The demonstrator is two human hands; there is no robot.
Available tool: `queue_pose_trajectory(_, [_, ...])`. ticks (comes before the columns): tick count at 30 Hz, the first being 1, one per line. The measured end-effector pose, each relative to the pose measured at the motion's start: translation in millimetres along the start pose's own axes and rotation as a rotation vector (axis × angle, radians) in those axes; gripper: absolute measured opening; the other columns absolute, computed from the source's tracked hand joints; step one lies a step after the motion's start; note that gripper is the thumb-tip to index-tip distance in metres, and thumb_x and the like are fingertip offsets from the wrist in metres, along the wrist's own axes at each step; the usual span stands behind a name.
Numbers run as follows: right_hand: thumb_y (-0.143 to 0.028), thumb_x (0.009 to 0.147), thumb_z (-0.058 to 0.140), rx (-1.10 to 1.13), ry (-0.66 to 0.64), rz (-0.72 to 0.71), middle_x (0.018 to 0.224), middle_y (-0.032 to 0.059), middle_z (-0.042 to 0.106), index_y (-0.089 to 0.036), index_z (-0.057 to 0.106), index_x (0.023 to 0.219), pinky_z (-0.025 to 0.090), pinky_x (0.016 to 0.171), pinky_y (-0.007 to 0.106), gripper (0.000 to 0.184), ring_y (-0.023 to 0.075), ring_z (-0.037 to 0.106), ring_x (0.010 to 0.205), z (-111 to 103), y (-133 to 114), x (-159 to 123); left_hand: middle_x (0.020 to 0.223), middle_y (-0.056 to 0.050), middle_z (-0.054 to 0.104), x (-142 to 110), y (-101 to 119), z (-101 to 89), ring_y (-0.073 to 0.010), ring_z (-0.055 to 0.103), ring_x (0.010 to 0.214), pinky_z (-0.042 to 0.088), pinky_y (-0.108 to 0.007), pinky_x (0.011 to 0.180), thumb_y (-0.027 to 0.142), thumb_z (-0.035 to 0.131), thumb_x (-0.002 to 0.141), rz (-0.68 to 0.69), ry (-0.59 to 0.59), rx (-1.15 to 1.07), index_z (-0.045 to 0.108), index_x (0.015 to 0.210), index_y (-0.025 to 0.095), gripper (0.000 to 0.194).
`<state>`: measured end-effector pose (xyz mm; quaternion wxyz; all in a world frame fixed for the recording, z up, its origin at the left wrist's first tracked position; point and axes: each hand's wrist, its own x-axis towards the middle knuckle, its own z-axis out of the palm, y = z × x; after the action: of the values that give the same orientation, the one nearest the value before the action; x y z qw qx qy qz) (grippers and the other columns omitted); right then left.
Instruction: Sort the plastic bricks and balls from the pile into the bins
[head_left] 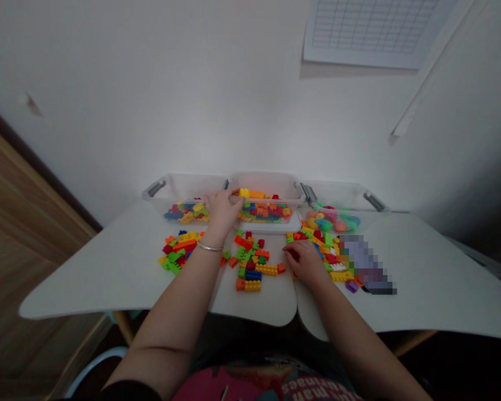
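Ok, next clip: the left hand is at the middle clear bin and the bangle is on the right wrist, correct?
No: the bangle is on the left wrist, not the right, as the head view shows. The left hand is at the middle clear bin, as you said.

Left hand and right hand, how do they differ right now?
The left hand reaches up over the rim of the middle clear bin, while the right hand sits low over loose plastic bricks on the table. The left wrist wears a silver bangle; the right wrist shows none. Both hands are bare.
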<state>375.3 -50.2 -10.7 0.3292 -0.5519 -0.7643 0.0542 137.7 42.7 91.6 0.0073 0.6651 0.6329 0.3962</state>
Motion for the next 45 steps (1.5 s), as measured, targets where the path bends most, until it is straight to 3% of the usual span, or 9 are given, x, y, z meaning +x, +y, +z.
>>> queue_pose_trajectory(8, [-0.017,0.085,0.054,0.000,0.003,0.002,0.092,0.0071,0.071,-0.020,0.069,0.088,0.047,0.088,0.038,0.016,0.0231,0.060,0.094,0.4,1.8,0.0,0.121,-0.005,0.071,0.4,-9.0,5.6,-0.0307,0.056,0.120,0.022,-0.062,0.112,0.036,0.056,0.089,0.118,-0.005,-0.004,0.074,0.107,0.028,0.027])
queue_pose_trajectory(11, [-0.017,0.085,0.055,0.001,-0.008,0.003,0.092,0.0067,0.071,-0.020,0.069,0.089,0.046,0.088,0.038,0.015,0.0230,0.060,0.093,0.4,2.3,0.2,0.122,-0.006,0.070,1.5,-15.7,5.4,-0.0295,0.051,0.127,0.029,-0.057,0.111,0.031,0.059,0.086,0.207,-0.002,-0.056,0.073,0.107,0.024,0.027])
queue_pose_trajectory(14, [-0.016,0.085,0.055,0.006,-0.008,0.006,0.092,0.0064,0.071,-0.019,0.069,0.089,0.046,0.088,0.038,0.015,0.0228,0.060,0.093,0.3,2.4,0.4,0.121,-0.006,0.070,-4.9,-20.0,0.9,-0.0238,0.056,0.121,0.031,-0.049,0.113,0.024,0.058,0.085,0.315,0.074,-0.100,0.071,0.110,0.021,0.029])
queue_pose_trajectory(18, [-0.015,0.084,0.056,0.014,-0.005,0.003,0.092,0.0065,0.071,-0.019,0.069,0.089,0.046,0.088,0.037,0.015,0.0226,0.060,0.093,-0.2,1.3,0.4,0.109,-0.006,0.072,-25.8,-19.5,-8.6,-0.0235,0.059,0.110,0.040,-0.045,0.105,0.023,0.059,0.085,0.317,0.153,-0.046,0.071,0.106,0.022,0.024])
queue_pose_trajectory(21, [-0.015,0.084,0.056,0.007,0.001,0.008,0.092,0.0067,0.071,-0.019,0.069,0.089,0.045,0.088,0.037,0.014,0.0228,0.060,0.093,-1.0,0.0,0.3,0.102,-0.007,0.071,-41.7,-17.9,-13.8,-0.0240,0.061,0.102,0.046,-0.042,0.097,0.023,0.060,0.086,0.349,0.027,-0.009,0.071,0.102,0.021,0.020])
queue_pose_trajectory(26, [-0.015,0.084,0.057,0.012,0.003,0.011,0.092,0.0066,0.071,-0.019,0.069,0.088,0.045,0.088,0.036,0.014,0.0224,0.060,0.094,-1.2,-0.2,0.0,0.104,-0.009,0.072,-56.8,-21.5,-14.9,-0.0238,0.064,0.100,0.050,-0.039,0.094,0.020,0.059,0.087,0.426,-0.354,0.100,0.071,0.105,0.019,0.022])
queue_pose_trajectory(30, [-0.015,0.084,0.056,0.018,0.004,0.012,0.092,0.0060,0.071,-0.020,0.069,0.088,0.045,0.089,0.037,0.014,0.0222,0.059,0.094,-0.3,0.9,0.0,0.109,-0.011,0.071,-62.1,-31.4,-8.1,-0.0242,0.064,0.102,0.050,-0.038,0.095,0.017,0.060,0.085,0.437,-0.519,0.226,0.072,0.106,0.018,0.025])
queue_pose_trajectory(34, [-0.016,0.085,0.056,0.017,0.001,0.012,0.092,0.0061,0.071,-0.020,0.069,0.089,0.045,0.089,0.037,0.014,0.0224,0.059,0.094,-0.7,0.7,0.0,0.112,-0.010,0.070,-63.6,-42.5,-0.3,-0.0233,0.063,0.104,0.049,-0.038,0.098,0.017,0.059,0.086,0.418,-0.563,0.191,0.072,0.106,0.019,0.024])
queue_pose_trajectory(45, [-0.016,0.085,0.055,0.011,-0.011,0.015,0.093,0.0066,0.071,-0.020,0.069,0.089,0.045,0.090,0.038,0.015,0.0230,0.059,0.095,-0.1,1.8,0.5,0.106,-0.011,0.071,-62.9,-54.1,2.2,-0.0259,0.060,0.103,0.046,-0.041,0.100,0.010,0.052,0.082,0.399,-0.493,0.203,0.074,0.105,0.019,0.033])
